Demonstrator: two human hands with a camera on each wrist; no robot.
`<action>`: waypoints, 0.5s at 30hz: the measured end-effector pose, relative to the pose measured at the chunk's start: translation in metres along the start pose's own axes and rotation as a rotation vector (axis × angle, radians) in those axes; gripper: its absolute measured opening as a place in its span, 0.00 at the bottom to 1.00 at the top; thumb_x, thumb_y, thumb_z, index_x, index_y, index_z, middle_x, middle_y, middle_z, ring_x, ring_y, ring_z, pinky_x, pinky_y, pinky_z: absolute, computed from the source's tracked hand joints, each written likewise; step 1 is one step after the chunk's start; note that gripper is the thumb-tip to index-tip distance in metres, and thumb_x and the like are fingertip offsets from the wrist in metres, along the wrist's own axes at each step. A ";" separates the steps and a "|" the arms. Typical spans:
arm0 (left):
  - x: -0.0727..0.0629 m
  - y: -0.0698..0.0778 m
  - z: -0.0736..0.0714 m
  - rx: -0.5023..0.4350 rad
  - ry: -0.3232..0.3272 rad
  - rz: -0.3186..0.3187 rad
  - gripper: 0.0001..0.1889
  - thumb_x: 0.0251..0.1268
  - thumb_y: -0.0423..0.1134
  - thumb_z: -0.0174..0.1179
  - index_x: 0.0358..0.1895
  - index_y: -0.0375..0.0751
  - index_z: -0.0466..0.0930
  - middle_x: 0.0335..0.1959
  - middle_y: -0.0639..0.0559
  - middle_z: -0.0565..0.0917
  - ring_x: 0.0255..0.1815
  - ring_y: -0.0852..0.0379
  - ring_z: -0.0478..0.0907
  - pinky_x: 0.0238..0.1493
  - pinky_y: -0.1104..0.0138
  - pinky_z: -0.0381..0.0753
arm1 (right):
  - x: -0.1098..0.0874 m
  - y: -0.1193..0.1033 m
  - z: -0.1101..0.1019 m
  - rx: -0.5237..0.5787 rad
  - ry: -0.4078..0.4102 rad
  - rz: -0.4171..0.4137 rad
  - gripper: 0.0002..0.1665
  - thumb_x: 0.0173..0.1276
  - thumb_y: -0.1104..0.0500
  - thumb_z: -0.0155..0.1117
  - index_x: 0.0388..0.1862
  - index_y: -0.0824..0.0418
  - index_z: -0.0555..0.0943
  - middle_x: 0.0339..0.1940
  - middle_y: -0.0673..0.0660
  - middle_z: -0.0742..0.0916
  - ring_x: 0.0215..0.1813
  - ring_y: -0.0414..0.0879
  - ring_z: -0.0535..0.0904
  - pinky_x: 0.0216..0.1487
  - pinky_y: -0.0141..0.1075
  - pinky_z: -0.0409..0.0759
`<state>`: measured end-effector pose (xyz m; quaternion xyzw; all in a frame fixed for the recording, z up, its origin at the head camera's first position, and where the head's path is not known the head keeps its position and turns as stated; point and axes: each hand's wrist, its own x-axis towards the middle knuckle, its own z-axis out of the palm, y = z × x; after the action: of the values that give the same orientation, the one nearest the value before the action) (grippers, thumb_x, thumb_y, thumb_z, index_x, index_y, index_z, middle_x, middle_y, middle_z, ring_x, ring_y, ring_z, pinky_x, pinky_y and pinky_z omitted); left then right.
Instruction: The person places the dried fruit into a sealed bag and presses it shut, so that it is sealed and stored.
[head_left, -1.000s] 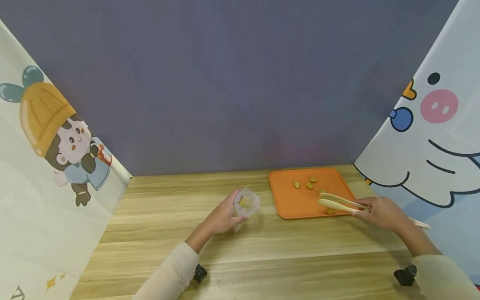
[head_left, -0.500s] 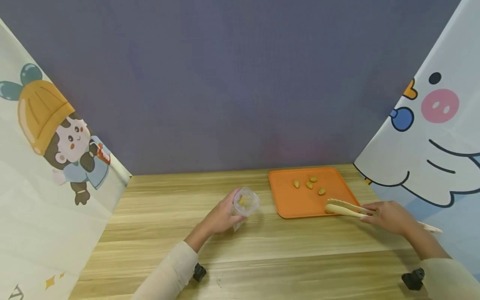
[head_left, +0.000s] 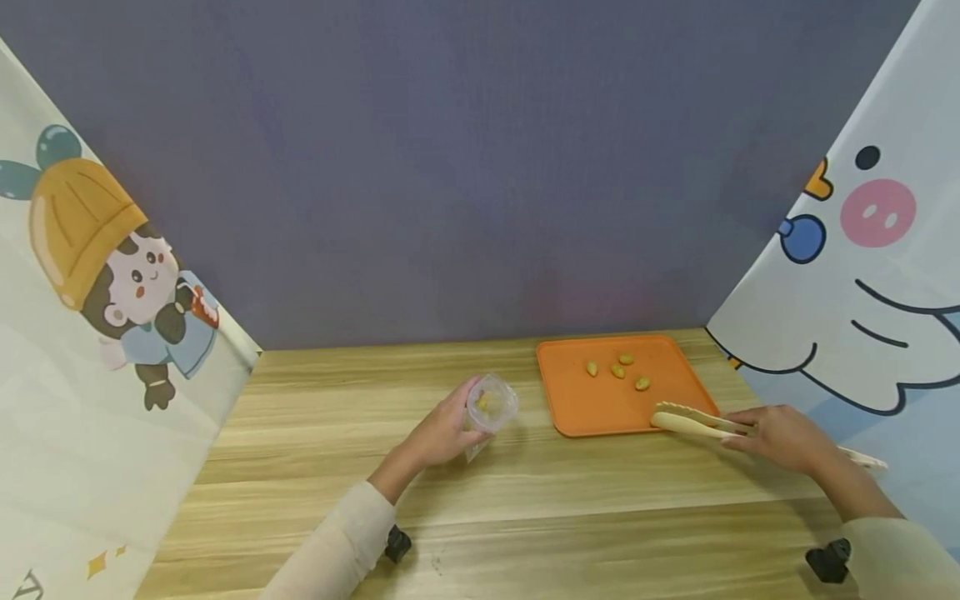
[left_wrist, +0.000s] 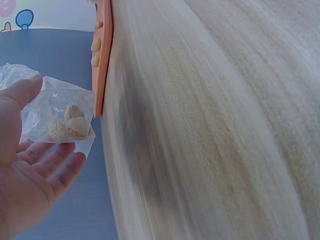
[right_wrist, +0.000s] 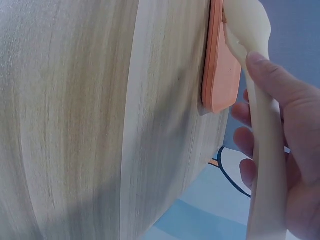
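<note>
My left hand point(head_left: 447, 425) holds a clear plastic bag point(head_left: 500, 406) upright over the table, thumb on one side and fingers on the other. Several tan nut-like pieces point(left_wrist: 75, 125) lie at its bottom. My right hand point(head_left: 783, 435) grips cream-coloured food tongs point(head_left: 688, 423) with wavy-edged tips, thumb on one arm and fingers around the other. The tips are low at the front right edge of an orange tray point(head_left: 581, 412). Several brownish nut-like pieces point(head_left: 618, 371) lie farther back on the tray. In the right wrist view, the tongs' broad end hides most of what is between the tips.
The wood-grain table point(head_left: 450, 542) meets a dark grey panel point(head_left: 480, 167) behind. Cartoon-printed sheets stand at the left point(head_left: 82, 400) and right point(head_left: 885, 333). A small dark wrist camera hangs below each sleeve. The tray sits at the back right, with bare table between it and the bag.
The tongs have moved right and toward me, their tips now covering the nut-like piece at the tray's front edge. Over the last half second they barely shift. My left hand and bag stay put.
</note>
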<state>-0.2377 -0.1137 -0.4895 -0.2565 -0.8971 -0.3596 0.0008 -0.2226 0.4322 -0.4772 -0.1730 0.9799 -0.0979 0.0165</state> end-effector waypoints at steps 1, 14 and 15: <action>0.000 0.000 0.000 -0.005 0.000 0.000 0.48 0.62 0.41 0.72 0.80 0.36 0.53 0.70 0.37 0.74 0.68 0.42 0.75 0.68 0.47 0.77 | 0.000 0.000 0.000 -0.004 -0.007 -0.003 0.31 0.68 0.41 0.69 0.57 0.64 0.86 0.07 0.42 0.71 0.15 0.33 0.57 0.25 0.31 0.65; 0.000 -0.001 0.000 0.019 -0.001 0.013 0.48 0.62 0.42 0.72 0.80 0.37 0.53 0.71 0.39 0.73 0.67 0.43 0.75 0.67 0.49 0.78 | 0.006 0.003 0.002 -0.042 0.018 -0.049 0.29 0.67 0.42 0.70 0.52 0.66 0.88 0.32 0.55 0.92 0.24 0.33 0.76 0.31 0.41 0.82; 0.000 -0.001 0.001 0.021 -0.003 0.013 0.48 0.62 0.42 0.72 0.80 0.37 0.53 0.71 0.39 0.73 0.67 0.43 0.76 0.67 0.49 0.78 | 0.006 0.003 0.002 -0.043 0.018 -0.048 0.29 0.67 0.42 0.70 0.52 0.66 0.88 0.33 0.56 0.92 0.24 0.35 0.77 0.31 0.42 0.82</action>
<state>-0.2381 -0.1140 -0.4905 -0.2627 -0.8993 -0.3497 0.0047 -0.2286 0.4323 -0.4793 -0.1958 0.9775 -0.0787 0.0014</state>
